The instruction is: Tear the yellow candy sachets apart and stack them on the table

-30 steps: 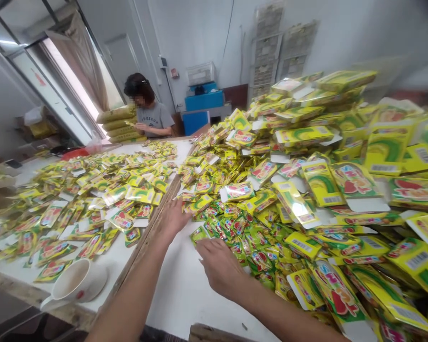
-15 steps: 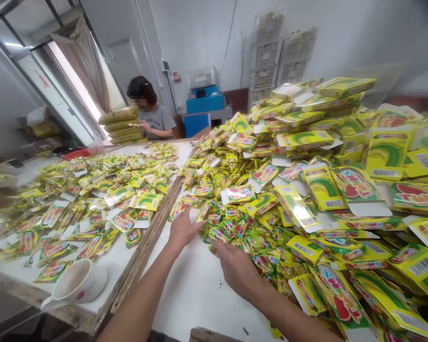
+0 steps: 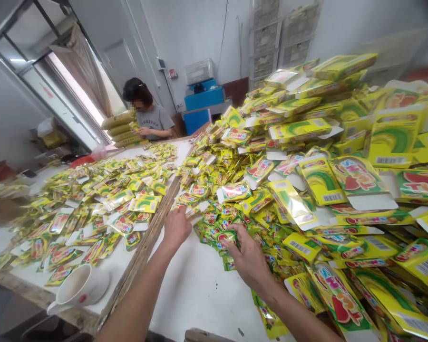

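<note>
Heaps of small sachets [image 3: 219,222], yellow and green with red print, lie at the near edge of a big pile on the white worktop [image 3: 199,292], and both our hands are at that edge. Our right hand [image 3: 250,260] rests palm down on the sachets closest to us; its grip is spread, with the fingers arched onto the wrappers and the thumb out to the left, and we see nothing closed inside it. Our left hand [image 3: 176,228] reaches further forward and to the left, its fingertips touching the sachets at the pile's left fringe. We see that hand from behind with the fingers foreshortened, so we cannot tell whether its grip is spread or pinching anything. Behind and to the right of the sachets, larger flat cartons [image 3: 321,183] in the same colours rise in a loose stack, some showing barcodes and white flaps. A wooden strip [image 3: 146,247] runs just left of our left forearm, between this surface and a second worktop [image 3: 116,261] strewn with more packets. A white cup [image 3: 79,287] lies tipped on its side near the front edge of that second one. At the far end sits a person [image 3: 151,118] in a grey shirt beside stacked sacks [image 3: 119,127], with blue boxes [image 3: 204,99] against the wall behind.
</note>
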A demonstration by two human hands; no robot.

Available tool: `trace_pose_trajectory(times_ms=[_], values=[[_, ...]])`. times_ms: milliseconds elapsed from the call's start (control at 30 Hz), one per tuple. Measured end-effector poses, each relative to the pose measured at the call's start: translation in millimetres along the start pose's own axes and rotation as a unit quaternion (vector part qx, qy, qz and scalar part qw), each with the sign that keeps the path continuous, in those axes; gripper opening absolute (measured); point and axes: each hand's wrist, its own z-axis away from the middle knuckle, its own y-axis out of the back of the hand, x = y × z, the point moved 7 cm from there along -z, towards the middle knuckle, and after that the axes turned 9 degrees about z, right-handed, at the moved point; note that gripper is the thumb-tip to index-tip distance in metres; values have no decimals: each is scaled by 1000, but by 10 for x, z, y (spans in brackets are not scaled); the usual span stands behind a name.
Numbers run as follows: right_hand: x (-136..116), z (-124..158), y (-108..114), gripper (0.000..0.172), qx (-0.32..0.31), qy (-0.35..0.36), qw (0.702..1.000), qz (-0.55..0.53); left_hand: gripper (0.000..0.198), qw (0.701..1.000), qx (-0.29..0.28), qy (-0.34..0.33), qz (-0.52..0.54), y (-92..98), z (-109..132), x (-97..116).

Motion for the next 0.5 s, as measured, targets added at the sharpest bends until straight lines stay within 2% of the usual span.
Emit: trace_pose_trajectory(times_ms=[67, 100, 200, 267, 367, 467, 500], values=[[-37, 16, 51, 32, 11, 1, 998, 63, 35, 999, 43, -21, 21, 49, -34, 205], [-43, 14, 69, 33, 12, 0, 996, 88, 30, 997, 47, -30, 48, 22, -61, 331], [-26, -26, 112, 31, 18, 2, 991, 131, 28, 984, -6, -11, 177, -237, -180, 663], [-8, -60, 126, 26, 20, 14, 990, 136, 30, 963, -24, 18, 268, -403, -259, 780], [30, -97, 145, 20, 20, 22, 993, 112, 30, 934, -18, 32, 357, -490, -318, 750], [88, -130, 153, 21, 17, -1, 1000, 25, 29, 913, -9, 32, 407, -420, -227, 536], [100, -144, 145, 23, 14, -7, 1000, -25, 29, 897, -11, 34, 440, -388, -155, 460]])
